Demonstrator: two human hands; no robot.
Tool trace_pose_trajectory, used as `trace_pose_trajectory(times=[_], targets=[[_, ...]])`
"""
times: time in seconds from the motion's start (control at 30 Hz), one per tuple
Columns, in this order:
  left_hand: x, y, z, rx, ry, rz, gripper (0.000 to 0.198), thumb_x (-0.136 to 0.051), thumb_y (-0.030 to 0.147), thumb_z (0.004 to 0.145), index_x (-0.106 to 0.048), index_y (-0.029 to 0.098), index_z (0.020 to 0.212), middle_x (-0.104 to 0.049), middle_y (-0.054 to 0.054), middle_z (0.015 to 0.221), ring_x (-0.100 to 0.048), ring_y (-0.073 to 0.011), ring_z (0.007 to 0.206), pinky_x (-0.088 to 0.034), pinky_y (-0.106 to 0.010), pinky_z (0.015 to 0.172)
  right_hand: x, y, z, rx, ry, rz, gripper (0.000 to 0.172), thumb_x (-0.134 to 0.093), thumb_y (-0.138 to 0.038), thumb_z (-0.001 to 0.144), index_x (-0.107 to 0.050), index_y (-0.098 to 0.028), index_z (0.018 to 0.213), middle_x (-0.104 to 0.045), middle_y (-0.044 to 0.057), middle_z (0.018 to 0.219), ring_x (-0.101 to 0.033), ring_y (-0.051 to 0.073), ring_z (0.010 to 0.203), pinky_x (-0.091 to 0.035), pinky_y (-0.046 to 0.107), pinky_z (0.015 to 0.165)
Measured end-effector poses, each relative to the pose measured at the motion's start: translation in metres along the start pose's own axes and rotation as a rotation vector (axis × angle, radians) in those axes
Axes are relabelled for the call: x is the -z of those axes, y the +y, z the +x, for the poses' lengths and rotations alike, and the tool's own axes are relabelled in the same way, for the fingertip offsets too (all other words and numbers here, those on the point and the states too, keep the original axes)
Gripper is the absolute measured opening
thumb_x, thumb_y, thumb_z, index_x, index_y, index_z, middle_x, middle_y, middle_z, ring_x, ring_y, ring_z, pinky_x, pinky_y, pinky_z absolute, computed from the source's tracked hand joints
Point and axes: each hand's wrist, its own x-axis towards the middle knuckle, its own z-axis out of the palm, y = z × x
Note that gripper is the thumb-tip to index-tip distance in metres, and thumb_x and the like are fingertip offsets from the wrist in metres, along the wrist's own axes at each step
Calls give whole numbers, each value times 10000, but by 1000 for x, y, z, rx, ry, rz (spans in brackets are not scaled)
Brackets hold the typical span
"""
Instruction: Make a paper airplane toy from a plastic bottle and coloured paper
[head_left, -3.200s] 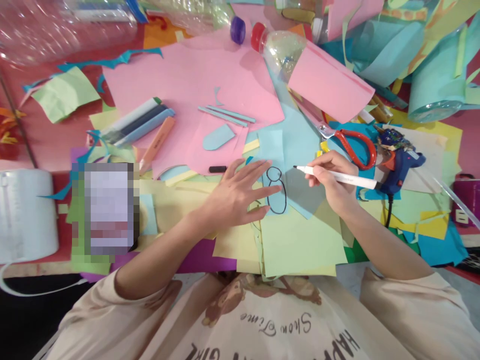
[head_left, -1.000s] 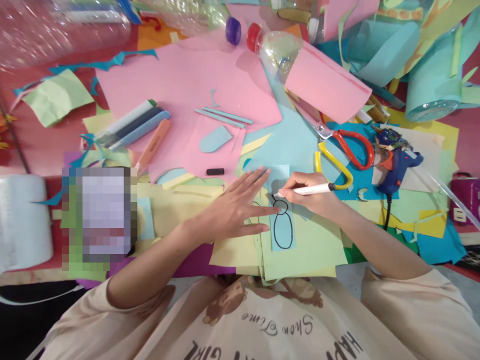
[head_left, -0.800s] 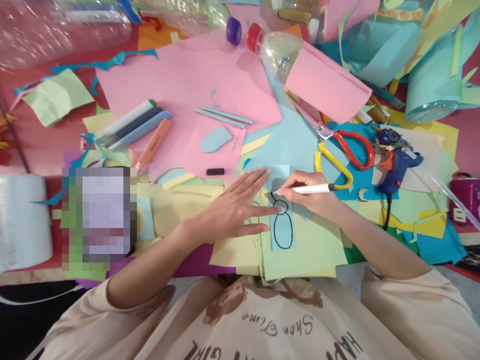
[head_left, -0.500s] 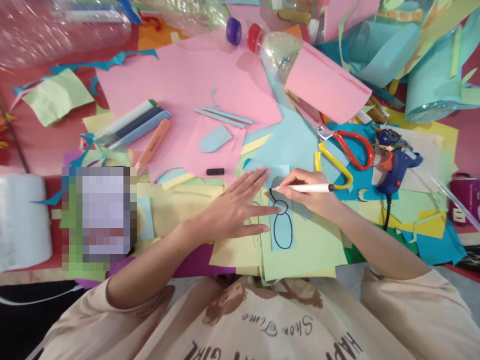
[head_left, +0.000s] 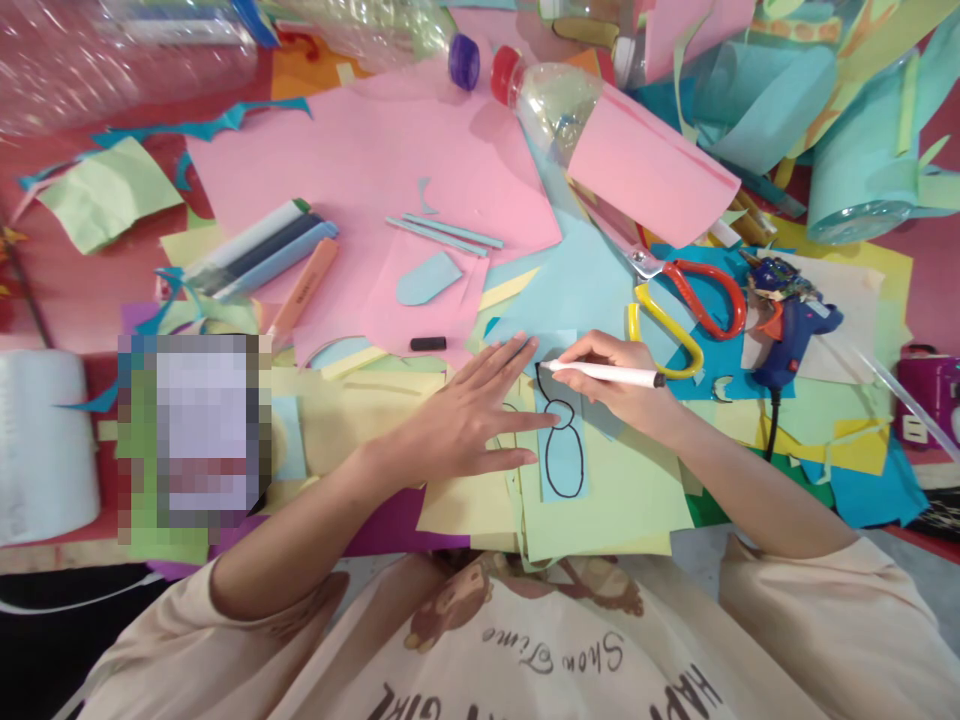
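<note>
My left hand (head_left: 465, 410) lies flat with fingers spread, pressing down the left edge of a small light-blue paper strip (head_left: 564, 470). The strip carries a black outline of an oval with a smaller loop above it. My right hand (head_left: 619, 385) grips a white marker (head_left: 600, 373), whose tip touches the strip just above the small loop. Under the strip lie light-green (head_left: 607, 500) and yellow sheets.
Scissors with red and yellow handles (head_left: 679, 300) and a blue glue gun (head_left: 787, 320) lie right of my right hand. Several markers (head_left: 262, 250) rest at left on pink paper (head_left: 375, 170). A black marker cap (head_left: 427, 343), plastic bottles (head_left: 547, 95) and paper scraps crowd the table.
The strip has been drawn closer to me than 3.2 s ago, and the marker came down to it. Over the last second its tip crept slightly up and left, adding a short line.
</note>
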Motion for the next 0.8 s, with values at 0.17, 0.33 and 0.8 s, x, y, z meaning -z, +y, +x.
trace_pose_trajectory(times=[0.17,0.33,0.8], targets=[[0,0,0,20,-2,-23,431,-639,429,871,-595,393,1297,61,14,1653,-142,-369,1512,-223,-585,1205,-1,0,0,9,22,-23,147,-694,-330,849,-635,-200,882,-659,-35,724,-534,73,555,-426,212,515],[0,0,0,31,-12,-28,411,-632,419,878,-604,397,1287,42,11,1656,-143,-369,1513,-226,-587,1203,-1,2,-1,37,45,-50,125,-692,-307,851,-630,-204,886,-656,-44,707,-533,65,519,-411,202,487],[-1,-2,0,1,-5,-1,426,-628,422,881,-590,389,1304,132,10,1639,-127,-379,1512,-226,-594,1198,-2,1,-1,27,115,-64,188,-672,-376,864,-602,-204,890,-606,-61,628,-549,64,461,-426,207,460]])
